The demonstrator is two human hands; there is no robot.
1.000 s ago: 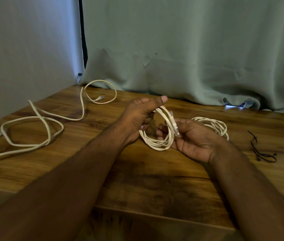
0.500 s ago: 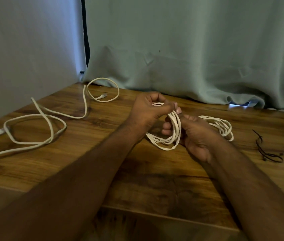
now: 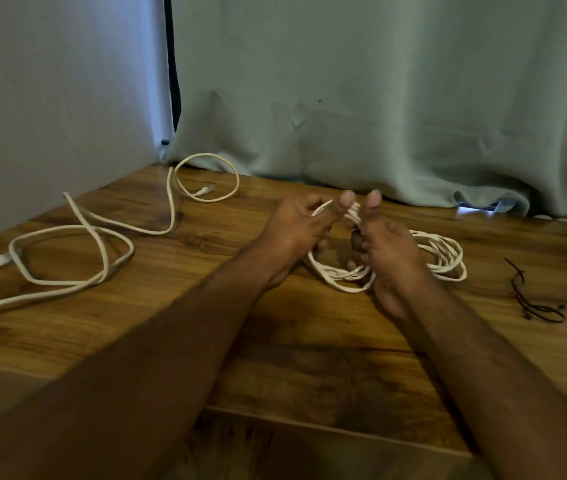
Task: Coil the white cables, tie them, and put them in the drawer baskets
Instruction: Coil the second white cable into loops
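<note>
A coiled white cable (image 3: 339,277) hangs between both hands above the middle of the wooden table (image 3: 310,358). My left hand (image 3: 297,228) grips the top of the coil from the left, thumb up. On the right side my right hand (image 3: 384,244) grips the same strands, its thumb raised next to the left one. A second coiled white cable (image 3: 443,254) lies on the table just behind my right hand. An uncoiled white cable (image 3: 102,237) sprawls in loose loops across the left part of the table.
Thin black ties (image 3: 531,296) lie on the table at the right. A grey-green curtain (image 3: 379,98) hangs along the back edge and a pale wall (image 3: 50,98) closes the left side. No drawer or basket is in view.
Both hands have come together at the top of the coil, thumbs now side by side. The cable's plug end, held by my right hand a second ago, is no longer visible.
</note>
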